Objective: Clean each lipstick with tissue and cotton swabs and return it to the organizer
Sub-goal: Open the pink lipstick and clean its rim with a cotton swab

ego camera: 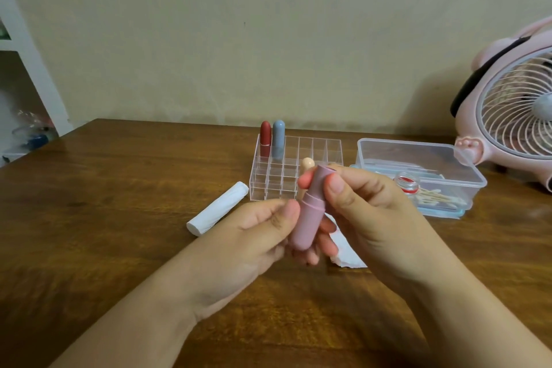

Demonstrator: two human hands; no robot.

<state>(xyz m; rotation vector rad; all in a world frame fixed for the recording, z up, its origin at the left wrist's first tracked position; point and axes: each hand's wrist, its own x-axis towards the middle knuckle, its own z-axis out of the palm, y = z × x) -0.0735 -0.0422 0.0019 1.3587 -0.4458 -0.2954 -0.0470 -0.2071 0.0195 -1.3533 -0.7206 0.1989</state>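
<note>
A pink lipstick tube (pixel 307 218) is held upright over the table between both hands. My left hand (pixel 257 236) grips its lower body, and my right hand (pixel 358 212) pinches its upper part between thumb and fingers. Behind them stands the clear organizer (pixel 268 170), with a red lipstick (pixel 265 139) and a grey-blue lipstick (pixel 278 138) in its back left cells. A beige lipstick (pixel 307 165) stands near its front right. A sheet of tissue (pixel 346 254) lies on the table under my right hand. Cotton swabs (pixel 436 197) lie in the clear box.
A white tissue roll (pixel 218 212) lies left of the organizer. A clear plastic box (pixel 418 164) with a small red-lidded jar (pixel 407 182) stands at the right. A pink fan (pixel 513 116) stands at the far right. The wooden table (pixel 119 218) spreads to the left.
</note>
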